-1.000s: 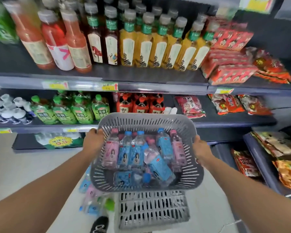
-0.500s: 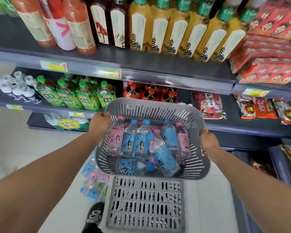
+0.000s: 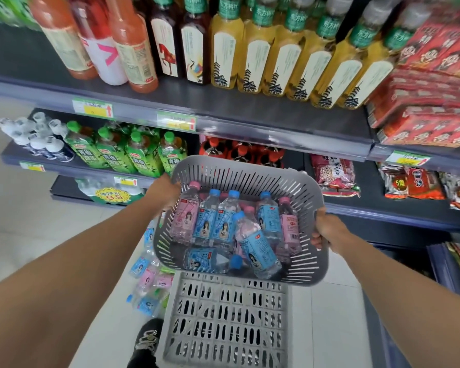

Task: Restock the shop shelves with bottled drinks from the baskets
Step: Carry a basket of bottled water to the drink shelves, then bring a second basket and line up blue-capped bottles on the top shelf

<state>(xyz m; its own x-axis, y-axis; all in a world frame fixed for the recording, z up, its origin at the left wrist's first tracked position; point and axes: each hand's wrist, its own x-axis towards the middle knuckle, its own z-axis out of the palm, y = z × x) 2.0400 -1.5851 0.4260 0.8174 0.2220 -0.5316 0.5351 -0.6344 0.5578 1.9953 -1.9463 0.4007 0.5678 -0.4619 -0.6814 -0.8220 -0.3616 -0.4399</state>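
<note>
In front of the dark shop shelves (image 3: 250, 120), a grey slotted plastic basket (image 3: 239, 176) is held in the air. The left hand (image 3: 164, 191) grips its left rim and the right hand (image 3: 329, 232) its right rim, fingers clamped round the edge. Small clear bottles with pink and blue labels (image 3: 258, 245) lie jumbled inside. Below it, a grey perforated plastic crate (image 3: 223, 322) stands on the floor, with loose small bottles (image 3: 146, 280) just beside it.

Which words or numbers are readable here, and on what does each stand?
"东方树叶": green neck labels of yellow tea bottles.
"9.9": yellow burst sticker on the bottom-shelf pack.
"5角": red snack packet.
Too blurred: shelf price tags; labels on small bottles in the grey slotted basket.
</note>
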